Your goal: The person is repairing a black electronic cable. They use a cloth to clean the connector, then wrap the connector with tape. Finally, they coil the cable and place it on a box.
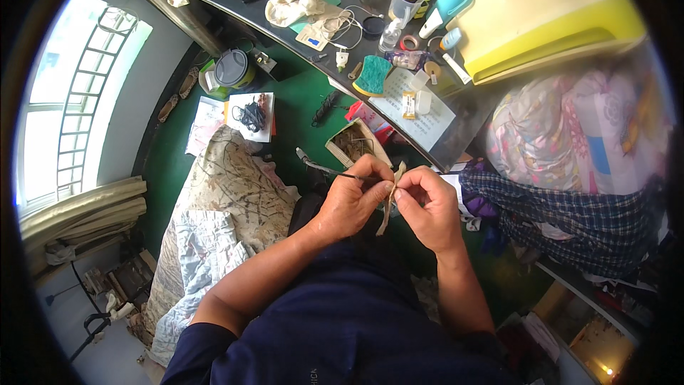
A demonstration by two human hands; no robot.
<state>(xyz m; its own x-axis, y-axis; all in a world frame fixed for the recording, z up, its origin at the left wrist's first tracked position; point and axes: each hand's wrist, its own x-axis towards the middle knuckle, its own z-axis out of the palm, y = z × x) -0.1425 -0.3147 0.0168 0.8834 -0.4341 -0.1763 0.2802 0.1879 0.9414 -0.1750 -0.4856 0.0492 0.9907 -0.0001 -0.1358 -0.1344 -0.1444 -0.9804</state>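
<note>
In front of my chest both hands meet at a thin, twisted beige strip (383,225), either cloth or dried plant, which I cannot tell. The fingertips of my left hand (349,203) pinch it near its middle. A dark, thin cord-like piece with a pale tip (324,167) sticks out leftward from that hand; how it is held is hidden by the fingers. My right hand (432,208) is closed too, thumb and forefinger pressed on the strip close to the left thumb. Just beyond the hands, a small open box (380,151) holds brownish, straw-like strips.
A dark table (285,16) carries a green-and-yellow sponge (372,75), bottles and a printed sheet (431,122). To the left a patterned cloth (214,178) covers something bulky. Bagged bedding (531,135) is piled at the right. A lidded bucket (232,68) stands on the green floor.
</note>
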